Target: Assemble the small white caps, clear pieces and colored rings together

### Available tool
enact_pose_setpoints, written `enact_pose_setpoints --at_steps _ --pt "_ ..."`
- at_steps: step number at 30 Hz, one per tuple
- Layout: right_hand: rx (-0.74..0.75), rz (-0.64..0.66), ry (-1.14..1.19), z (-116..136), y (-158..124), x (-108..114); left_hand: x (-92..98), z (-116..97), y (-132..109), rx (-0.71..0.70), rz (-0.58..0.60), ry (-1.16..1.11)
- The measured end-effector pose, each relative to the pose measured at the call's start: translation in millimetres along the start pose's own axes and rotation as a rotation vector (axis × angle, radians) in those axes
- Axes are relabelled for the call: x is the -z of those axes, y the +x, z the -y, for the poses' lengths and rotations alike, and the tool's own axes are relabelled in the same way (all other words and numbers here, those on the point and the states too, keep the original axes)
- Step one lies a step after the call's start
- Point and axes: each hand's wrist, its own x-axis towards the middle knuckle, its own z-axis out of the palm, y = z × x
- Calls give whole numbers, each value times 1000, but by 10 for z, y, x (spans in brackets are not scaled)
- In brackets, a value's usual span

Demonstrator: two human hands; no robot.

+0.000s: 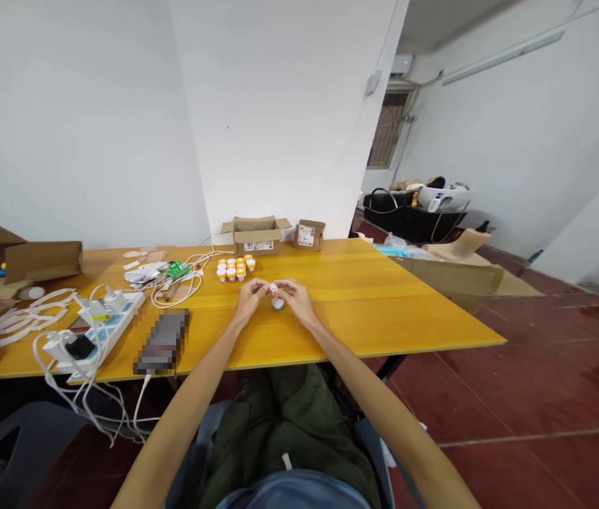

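Over the middle of the yellow table (352, 318), my left hand (250, 297) and my right hand (295, 297) come together, fingers closed. Between their fingertips they hold a small round whitish piece with reddish marks (273, 288); its kind is too small to make out. Just below it, a small round tub with a teal base (278, 304) stands on the table close to my right fingers. Beyond my left hand, several small white tubs with orange bands (232, 271) stand grouped in rows.
Two open cardboard boxes, a wider one (257, 244) and a smaller one (309, 235), stand by the wall. Leftward lie a phone (164, 341) on a cable, a loaded power strip (113, 322), packets and white cords. A large carton (437, 279) stands beyond the table's right edge.
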Motion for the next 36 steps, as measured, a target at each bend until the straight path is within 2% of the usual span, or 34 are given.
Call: enact_pose_setpoints --at_steps 36 --pt "-71 -11 67 44 -12 -14 -3 -5 1 -2 24 26"
